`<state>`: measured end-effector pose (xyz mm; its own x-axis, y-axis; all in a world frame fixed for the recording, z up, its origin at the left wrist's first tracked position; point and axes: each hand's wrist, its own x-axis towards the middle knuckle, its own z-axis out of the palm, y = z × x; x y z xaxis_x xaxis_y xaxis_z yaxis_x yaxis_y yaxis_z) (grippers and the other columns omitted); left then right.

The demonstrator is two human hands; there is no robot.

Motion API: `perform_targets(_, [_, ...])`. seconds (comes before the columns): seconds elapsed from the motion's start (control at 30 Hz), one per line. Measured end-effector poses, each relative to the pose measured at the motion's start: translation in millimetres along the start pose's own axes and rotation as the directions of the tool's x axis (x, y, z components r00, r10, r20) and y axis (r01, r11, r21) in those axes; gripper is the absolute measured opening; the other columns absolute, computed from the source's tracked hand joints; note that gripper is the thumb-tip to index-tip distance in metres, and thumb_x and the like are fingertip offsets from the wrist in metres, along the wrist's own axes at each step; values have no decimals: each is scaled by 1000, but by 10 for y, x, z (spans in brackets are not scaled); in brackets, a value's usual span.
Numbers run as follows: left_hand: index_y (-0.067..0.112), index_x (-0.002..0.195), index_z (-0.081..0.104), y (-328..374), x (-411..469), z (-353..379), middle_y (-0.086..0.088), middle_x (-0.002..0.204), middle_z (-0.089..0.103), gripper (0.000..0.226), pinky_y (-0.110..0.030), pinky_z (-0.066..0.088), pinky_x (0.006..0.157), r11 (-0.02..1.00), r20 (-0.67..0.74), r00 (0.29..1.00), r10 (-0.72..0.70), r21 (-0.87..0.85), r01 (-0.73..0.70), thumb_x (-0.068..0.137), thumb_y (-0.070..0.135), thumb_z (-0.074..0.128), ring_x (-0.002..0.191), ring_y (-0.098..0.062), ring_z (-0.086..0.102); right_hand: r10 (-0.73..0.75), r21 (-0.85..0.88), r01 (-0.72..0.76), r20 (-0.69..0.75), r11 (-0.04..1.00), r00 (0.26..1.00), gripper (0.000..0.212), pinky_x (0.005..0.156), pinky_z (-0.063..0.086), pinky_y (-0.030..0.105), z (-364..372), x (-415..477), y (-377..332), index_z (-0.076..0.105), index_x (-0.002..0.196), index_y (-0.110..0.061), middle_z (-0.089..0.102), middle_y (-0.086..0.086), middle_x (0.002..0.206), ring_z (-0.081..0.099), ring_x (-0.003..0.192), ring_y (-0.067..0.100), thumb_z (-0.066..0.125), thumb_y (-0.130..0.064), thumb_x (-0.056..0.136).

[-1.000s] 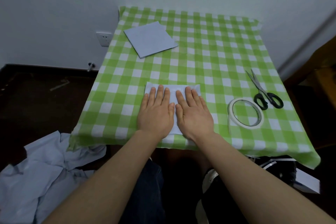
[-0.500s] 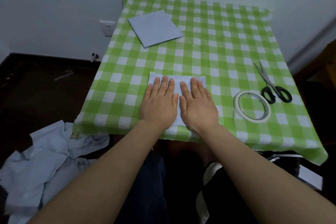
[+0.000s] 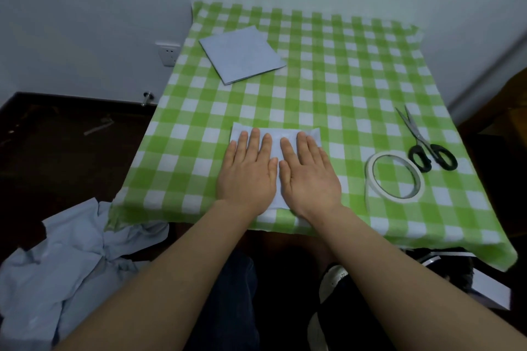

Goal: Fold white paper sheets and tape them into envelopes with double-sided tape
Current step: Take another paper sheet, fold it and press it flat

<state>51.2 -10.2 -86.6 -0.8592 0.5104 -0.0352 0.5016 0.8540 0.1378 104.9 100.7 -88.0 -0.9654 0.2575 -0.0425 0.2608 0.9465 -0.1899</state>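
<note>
We press our left hand (image 3: 246, 177) and right hand (image 3: 309, 179) flat, palms down, side by side on the folded white paper (image 3: 275, 137), its long axis running 9 to 3 o'clock. On the green checked tablecloth (image 3: 342, 88), a tape ring (image 3: 395, 178) and black-handled scissors (image 3: 425, 142) lie at 3 o'clock; a flat paper stack (image 3: 242, 54) lies at 11 o'clock.

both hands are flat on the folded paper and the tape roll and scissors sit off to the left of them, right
Not quite. The head view shows the tape roll and scissors to the right of the hands; the left hand and right hand do lie flat on the folded paper.
</note>
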Motion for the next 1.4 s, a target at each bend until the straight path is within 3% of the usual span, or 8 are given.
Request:
perform_targets(0.6, [20,150,-4,14,13,-47,-4,159,-9,55,-37,-12,116,1000,30,1000,-2,29,1,100,39,8,146,-21,-10,13,-4,-13,31,1000,999,80,114,-16,33,11,10,6,-4,151,-29,-12,2,159,-15,146,18,-21,-48,75])
perform_targets(0.77, [25,150,-1,-60,50,-105,-2,159,-6,56,-42,-13,115,995,23,999,-37,90,35,99,44,10,146,-21,-9,27,-13,-26,53,1000,998,65,113,-17,33,-17,4,14,-8,150,-29,-15,2,159,-17,146,18,-13,-47,88])
perform_targets(0.93, [22,150,-4,-98,38,-53,-3,159,-8,58,-41,-13,115,996,9,998,-64,59,63,99,45,9,146,-20,-10,9,-1,-9,53,1000,999,79,115,-15,34,-19,-2,-4,-6,151,-29,-12,3,159,-15,146,19,-21,-49,75])
perform_targets(1.07, [24,150,-5,-83,36,-46,-3,159,-9,57,-42,-15,114,996,9,998,-67,57,66,98,45,7,146,-21,-10,49,-63,-40,150,997,987,57,115,-15,41,-251,62,-40,6,152,-26,-4,5,160,-9,147,24,6,-43,97])
perform_targets(1.13, [24,150,-4,-92,36,-44,-4,159,-9,57,-43,-15,114,996,3,998,-65,69,65,98,44,3,146,-22,-9,35,-114,-24,95,993,995,55,115,-15,44,-385,167,-113,18,151,-20,4,5,160,-5,147,24,14,-38,99])
perform_targets(1.2, [25,150,-5,-91,33,-51,-4,159,-10,56,-44,-14,114,995,13,998,-62,78,61,97,42,3,146,-23,-10,8,-35,-7,43,999,999,54,116,-12,40,-416,252,-182,16,151,-18,3,2,160,-4,148,20,15,-35,101])
perform_targets(1.3, [26,150,-7,-82,29,-57,-3,159,-11,56,-44,-15,114,995,19,997,-75,63,73,98,43,5,146,-21,-11,33,143,-47,98,989,995,52,118,-6,35,-287,267,-165,9,152,-22,0,0,160,-4,147,17,14,-36,102])
perform_targets(1.4, [26,150,-6,-81,41,-50,-1,159,-10,55,-43,-16,114,995,2,997,-81,53,81,99,42,5,146,-19,-11,41,107,-50,85,993,996,53,118,-6,35,-124,210,-77,6,152,-24,-2,-1,160,-6,147,16,11,-40,102])
